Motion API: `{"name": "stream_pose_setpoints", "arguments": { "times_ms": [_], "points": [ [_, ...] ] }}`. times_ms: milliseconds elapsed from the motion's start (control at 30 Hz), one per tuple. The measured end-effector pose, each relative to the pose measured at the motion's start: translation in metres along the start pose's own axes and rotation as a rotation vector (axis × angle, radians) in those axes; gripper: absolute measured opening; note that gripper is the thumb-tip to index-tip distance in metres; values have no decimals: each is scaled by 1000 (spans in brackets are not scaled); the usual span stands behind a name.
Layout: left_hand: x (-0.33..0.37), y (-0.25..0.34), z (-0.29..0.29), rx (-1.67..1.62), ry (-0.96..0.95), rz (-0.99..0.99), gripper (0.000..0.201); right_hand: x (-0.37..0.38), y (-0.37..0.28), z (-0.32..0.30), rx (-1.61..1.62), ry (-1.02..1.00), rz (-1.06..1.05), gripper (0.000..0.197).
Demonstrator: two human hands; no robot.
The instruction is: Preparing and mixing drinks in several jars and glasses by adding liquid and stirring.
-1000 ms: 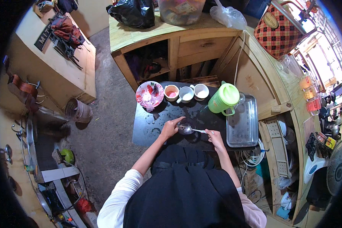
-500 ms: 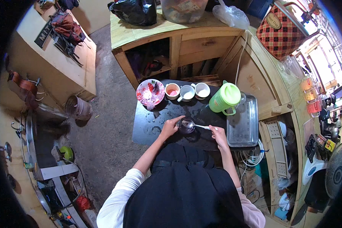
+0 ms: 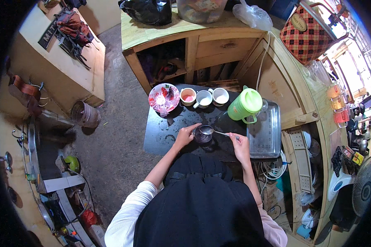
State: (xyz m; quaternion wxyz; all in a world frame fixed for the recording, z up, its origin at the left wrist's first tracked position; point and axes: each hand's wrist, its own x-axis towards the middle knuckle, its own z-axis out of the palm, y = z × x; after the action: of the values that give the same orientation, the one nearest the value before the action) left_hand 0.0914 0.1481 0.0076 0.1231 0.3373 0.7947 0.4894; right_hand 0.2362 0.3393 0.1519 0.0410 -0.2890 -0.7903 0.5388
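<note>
On a low black table [image 3: 160,136] stands a small clear glass [image 3: 203,138] with dark contents. My left hand [image 3: 186,136] grips it at its left side, the fingers curled at the rim. A metal spoon [image 3: 218,132] is pinched by its handle in my right hand [image 3: 240,146]; its bowl is over the glass's mouth. Beyond the glass stand three cups: an orange-toned cup [image 3: 188,92], a white cup [image 3: 203,96] and another white cup [image 3: 224,91]. To their left is a red-and-white plate [image 3: 154,92] with crumpled plastic wrappers on it.
A green lidded pitcher [image 3: 239,109] stands right of the cups, beside a rectangular metal tray [image 3: 263,142]. Behind the table rises a wooden cabinet [image 3: 220,51]. A bucket [image 3: 85,115] is on the floor at left, and coiled white cable [image 3: 274,169] lies below the tray.
My right hand has shifted slightly down and right, and the spoon's bowl has risen to the glass's rim. My left hand stays at the glass. The view has tilted a little.
</note>
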Motion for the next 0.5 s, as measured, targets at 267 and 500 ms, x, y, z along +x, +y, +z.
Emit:
{"name": "stream_pose_setpoints", "arguments": {
  "times_ms": [267,500],
  "points": [
    [2,-5,6,22,64,90,59,-5,-8,7,-93,114,-173,23],
    [1,1,3,-23,104,103,59,13,0,48,-621,71,-513,17]
  ]
}}
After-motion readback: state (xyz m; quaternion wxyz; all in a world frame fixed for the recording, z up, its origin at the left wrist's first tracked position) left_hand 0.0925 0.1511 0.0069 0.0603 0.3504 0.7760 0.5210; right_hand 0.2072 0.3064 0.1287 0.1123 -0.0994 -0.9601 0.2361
